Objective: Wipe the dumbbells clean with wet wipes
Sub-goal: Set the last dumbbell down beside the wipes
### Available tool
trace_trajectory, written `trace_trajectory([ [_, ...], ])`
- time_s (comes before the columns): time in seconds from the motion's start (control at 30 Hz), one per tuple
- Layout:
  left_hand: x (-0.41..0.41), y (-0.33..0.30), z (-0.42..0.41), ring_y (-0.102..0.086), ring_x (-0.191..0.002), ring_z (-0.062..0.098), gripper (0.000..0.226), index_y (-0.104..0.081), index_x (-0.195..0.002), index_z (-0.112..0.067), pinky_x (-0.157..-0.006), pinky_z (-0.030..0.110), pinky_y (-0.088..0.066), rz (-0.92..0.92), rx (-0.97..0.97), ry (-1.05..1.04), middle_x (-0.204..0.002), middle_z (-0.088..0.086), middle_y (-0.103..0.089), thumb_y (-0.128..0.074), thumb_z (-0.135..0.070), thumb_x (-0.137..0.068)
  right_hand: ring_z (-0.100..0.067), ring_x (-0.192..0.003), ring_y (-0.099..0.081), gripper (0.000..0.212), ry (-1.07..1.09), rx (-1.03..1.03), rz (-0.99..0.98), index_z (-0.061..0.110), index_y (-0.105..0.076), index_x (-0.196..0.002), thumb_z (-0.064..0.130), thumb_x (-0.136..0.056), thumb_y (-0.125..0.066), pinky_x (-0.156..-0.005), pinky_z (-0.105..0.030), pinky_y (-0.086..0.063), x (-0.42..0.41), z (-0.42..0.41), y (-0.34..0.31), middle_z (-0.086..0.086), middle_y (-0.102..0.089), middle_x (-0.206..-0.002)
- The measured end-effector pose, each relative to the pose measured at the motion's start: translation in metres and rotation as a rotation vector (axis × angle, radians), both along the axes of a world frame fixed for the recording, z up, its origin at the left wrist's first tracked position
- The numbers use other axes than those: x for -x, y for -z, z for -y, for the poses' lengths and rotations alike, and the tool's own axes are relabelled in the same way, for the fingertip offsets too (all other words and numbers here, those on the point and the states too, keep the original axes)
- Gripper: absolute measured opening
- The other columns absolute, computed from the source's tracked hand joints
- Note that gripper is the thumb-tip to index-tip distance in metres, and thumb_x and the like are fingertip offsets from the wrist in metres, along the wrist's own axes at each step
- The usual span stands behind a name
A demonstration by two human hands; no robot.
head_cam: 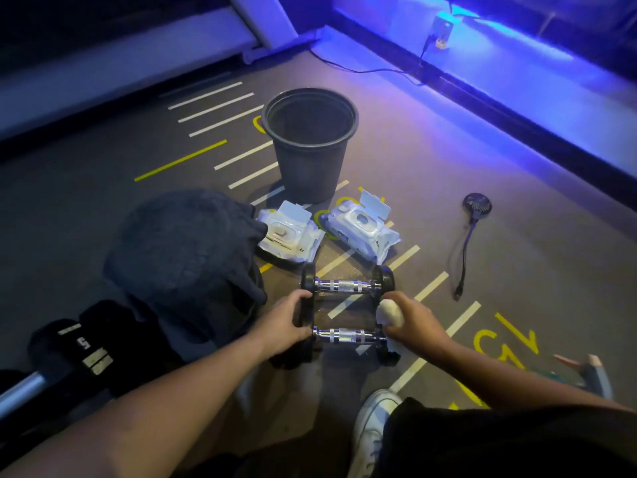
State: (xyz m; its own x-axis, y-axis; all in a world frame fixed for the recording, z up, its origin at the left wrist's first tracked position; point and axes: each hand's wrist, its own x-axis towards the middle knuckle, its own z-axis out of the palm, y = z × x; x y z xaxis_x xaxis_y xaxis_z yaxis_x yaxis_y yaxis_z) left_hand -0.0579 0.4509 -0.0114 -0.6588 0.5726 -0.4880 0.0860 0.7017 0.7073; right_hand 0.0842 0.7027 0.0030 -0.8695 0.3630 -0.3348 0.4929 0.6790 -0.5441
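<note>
Your left hand grips the left end plate of the near dumbbell, fingers curled around its black rim, while your right hand is closed on a crumpled white wet wipe pressed against the right end of that same dumbbell. Both dumbbells lie on the floor in front of you, side by side and parallel, chrome handles running left to right; the far dumbbell sits just beyond the near one. Beyond them lie two packs of wet wipes, the left pack and the right pack, both with their lid flaps standing open. A black bucket stands upright just behind the packs. A dark cloth bundle lies to the left of the dumbbells, touching the left pack. A small handheld fan with its cable lies well apart to the right. Your white shoe shows at the lower edge, near your right forearm
</note>
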Motion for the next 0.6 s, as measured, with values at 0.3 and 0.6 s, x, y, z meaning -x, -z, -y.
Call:
trace_trajectory([
  [0.3,-0.004,-0.074,0.006,-0.057,-0.119,0.014,0.067,-0.049,-0.131,-0.044,-0.107,0.035,-0.045,-0.132,-0.108,0.126,-0.13,-0.003,-0.056,-0.077,-0.028,-0.072,-0.016,-0.101,-0.058,0.051,-0.094,-0.035,-0.108,0.025,-0.059,-0.124,0.019,-0.077,-0.077,-0.078,-0.023,-0.037,0.016,0.005,-0.076,0.002,-0.064,-0.113],
  [0.6,0.027,-0.18,0.032,-0.058,-0.111,0.01,0.062,-0.051,-0.137,-0.031,-0.087,0.012,-0.045,-0.335,-0.212,0.202,-0.129,-0.006,-0.054,-0.077,-0.016,-0.083,-0.012,-0.115,-0.059,0.06,-0.304,-0.02,-0.189,0.042,-0.05,-0.131,0.036,-0.077,-0.076,-0.096,-0.03,-0.045,0.041,0.03,-0.182,0.019,-0.056,-0.133],
])
